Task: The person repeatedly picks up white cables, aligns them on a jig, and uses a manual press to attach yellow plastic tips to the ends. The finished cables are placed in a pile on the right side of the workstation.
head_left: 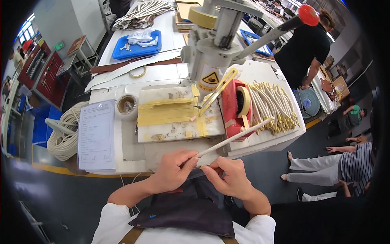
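My left hand (175, 168) is closed on a white cord length (235, 137), which slants up to the right past the table's front edge. Close beside it, my right hand (228, 177) pinches a small yellowish bit (202, 167), probably tape, between thumb and forefinger. Beyond my hands lies a pale board (178, 136) with strips of yellow tape (162, 116) across it. A grey lever press (209, 61) stands over the board. To its right sits a red tape dispenser (231, 101) with a yellow roll. Many cut cords (272, 103) with yellow ends are piled beside it.
A printed sheet (96, 136) hangs at the table's left, near a coil of rope (67, 142). A tape roll (127, 106) and a blue tray (137, 44) rest on the table. The press's red-knobbed lever (308, 15) sticks out rightward. Other people stand at the right.
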`<state>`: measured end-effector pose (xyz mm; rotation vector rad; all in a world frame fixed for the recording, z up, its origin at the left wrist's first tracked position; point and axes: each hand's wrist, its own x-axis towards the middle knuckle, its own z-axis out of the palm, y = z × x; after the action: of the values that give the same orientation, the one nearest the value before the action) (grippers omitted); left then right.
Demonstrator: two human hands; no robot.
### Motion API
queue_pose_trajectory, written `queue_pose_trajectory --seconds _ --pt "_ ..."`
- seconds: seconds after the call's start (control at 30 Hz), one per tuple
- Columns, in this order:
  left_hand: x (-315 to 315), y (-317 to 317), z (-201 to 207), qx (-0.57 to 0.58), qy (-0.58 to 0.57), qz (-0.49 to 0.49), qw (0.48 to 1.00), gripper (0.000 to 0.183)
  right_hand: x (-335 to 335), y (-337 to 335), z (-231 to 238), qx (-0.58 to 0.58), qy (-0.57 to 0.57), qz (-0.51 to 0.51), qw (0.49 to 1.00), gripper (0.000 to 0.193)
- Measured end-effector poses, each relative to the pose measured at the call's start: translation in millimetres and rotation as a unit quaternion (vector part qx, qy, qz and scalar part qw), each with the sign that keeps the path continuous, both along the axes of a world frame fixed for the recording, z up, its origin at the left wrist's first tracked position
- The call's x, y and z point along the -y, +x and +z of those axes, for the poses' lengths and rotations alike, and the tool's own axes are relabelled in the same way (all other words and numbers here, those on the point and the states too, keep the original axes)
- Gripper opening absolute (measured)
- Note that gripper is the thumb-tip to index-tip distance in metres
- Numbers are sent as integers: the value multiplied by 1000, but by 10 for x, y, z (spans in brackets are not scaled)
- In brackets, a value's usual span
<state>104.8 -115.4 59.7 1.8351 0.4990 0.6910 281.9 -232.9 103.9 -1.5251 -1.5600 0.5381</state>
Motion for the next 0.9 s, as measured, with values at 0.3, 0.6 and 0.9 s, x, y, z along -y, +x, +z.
queue_pose_trajectory --seconds 0.3,0.6,0.9 --pt "69 22 -13 46 76 18 996 22 -88 -61 -84 29 2 -40 999 22" --pt "84 35 -53 68 110 23 991 23 -83 -65 -99 52 -2 -63 997 21" --pt "5 4 -78 80 -195 -59 976 19 -25 -53 -47 203 68 -41 976 15"
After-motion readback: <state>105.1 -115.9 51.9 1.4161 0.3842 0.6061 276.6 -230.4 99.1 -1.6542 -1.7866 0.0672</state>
